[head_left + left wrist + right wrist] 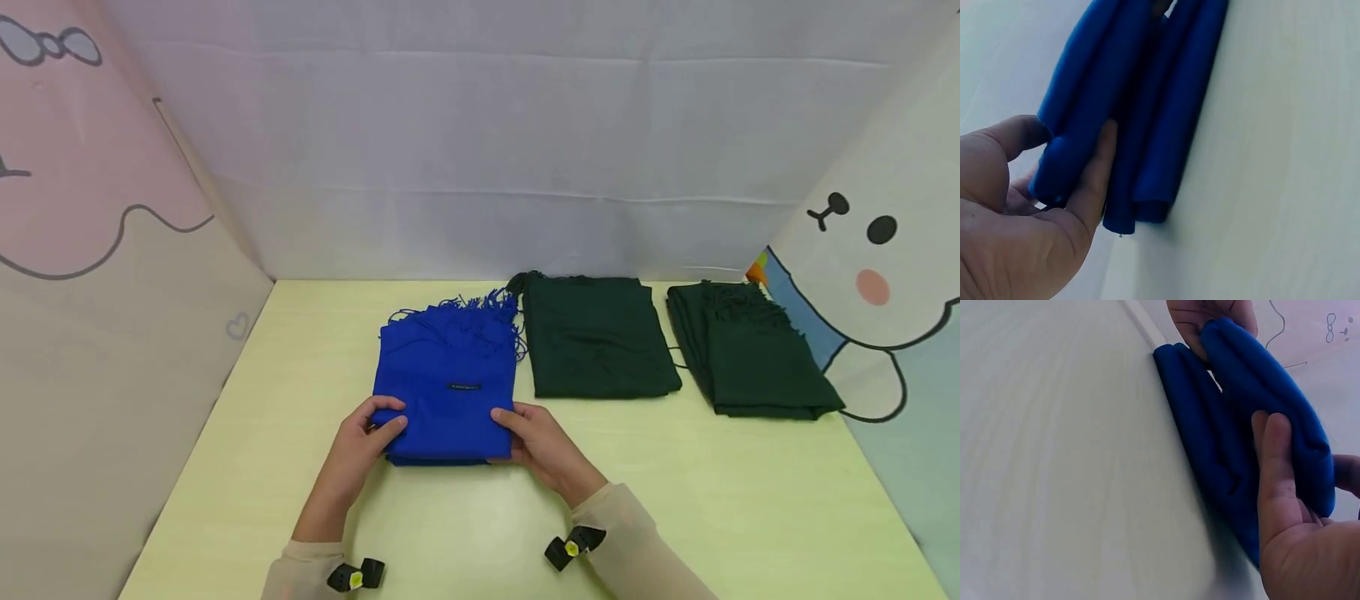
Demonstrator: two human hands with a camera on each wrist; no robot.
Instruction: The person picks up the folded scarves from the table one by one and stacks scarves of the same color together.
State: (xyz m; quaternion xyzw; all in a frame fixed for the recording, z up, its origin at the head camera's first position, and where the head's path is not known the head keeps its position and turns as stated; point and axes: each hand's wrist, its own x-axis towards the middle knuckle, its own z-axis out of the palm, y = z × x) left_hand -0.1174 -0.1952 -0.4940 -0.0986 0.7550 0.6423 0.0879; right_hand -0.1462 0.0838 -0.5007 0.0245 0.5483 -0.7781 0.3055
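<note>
A blue fringed scarf [450, 358], folded into a rectangle, lies on the table with its fringe toward the back wall and a small dark label on top. My left hand [365, 433] pinches its near left corner, thumb above and fingers around the side. At the near right corner my right hand [543, 442] grips the same upper layers, thumb on top and fingers beneath. Both wrist views show these thick upper folds [1088, 94] raised apart from the lower folds [1191, 425], which rest on the table.
Right of the blue scarf lies a folded dark green scarf [600, 342], close against the blue fringe. Farther right is a second folded dark green scarf [757, 358] with fringe on top. A pale wall cloth [480, 167] borders the back of the yellowish table [465, 533].
</note>
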